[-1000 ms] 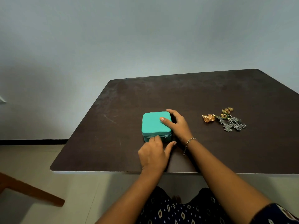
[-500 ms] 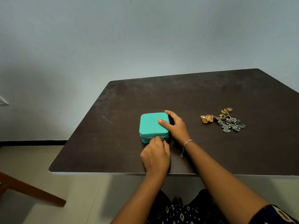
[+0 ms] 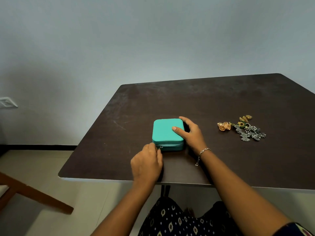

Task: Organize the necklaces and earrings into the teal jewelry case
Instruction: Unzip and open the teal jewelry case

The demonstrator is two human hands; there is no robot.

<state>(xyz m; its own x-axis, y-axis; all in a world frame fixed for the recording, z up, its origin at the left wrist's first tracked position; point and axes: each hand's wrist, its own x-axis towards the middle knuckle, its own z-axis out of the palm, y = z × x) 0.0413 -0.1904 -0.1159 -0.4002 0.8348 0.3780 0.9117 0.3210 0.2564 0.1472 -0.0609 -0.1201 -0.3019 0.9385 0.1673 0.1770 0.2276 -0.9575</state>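
Left hand [image 3: 146, 165] down at the near-left corner of the teal jewelry case [image 3: 166, 132]; its fingers [image 3: 157, 150] are curled in and pinching the small metal zip pull [image 3: 160, 148], which sticks out from the front wall of the case right at that corner. Over to the right hand [image 3: 191, 133]; its fingers [image 3: 185, 119] are spread and bent round the far-right corner, the thumb lying flat on the lid and the palm against the right side, so this hand grips the case itself. A thin silver bracelet [image 3: 203, 151] hangs loose at the right wrist, its tail dangling toward the desk [image 3: 221, 99].

The case sits flat on the dark brown desk, a little left of the middle and near the front edge; the lid lies down on the base, and the zip line runs along the front wall; whether it has parted at the left corner is hard to say, since the hand covers that spot.

Well apart to the right lies the jewelry heap [image 3: 242, 127]; gold bell-shaped earrings on its left and top, darker silver pieces tangled on its right, one green ring among them; the pieces touch one another.

Beyond the desk, a pale grey wall; a white socket plate [image 3: 6, 103] at the far left; a wooden chair leg [image 3: 34, 193] slants over the light floor; dark patterned clothing [image 3: 179, 218] shows below.
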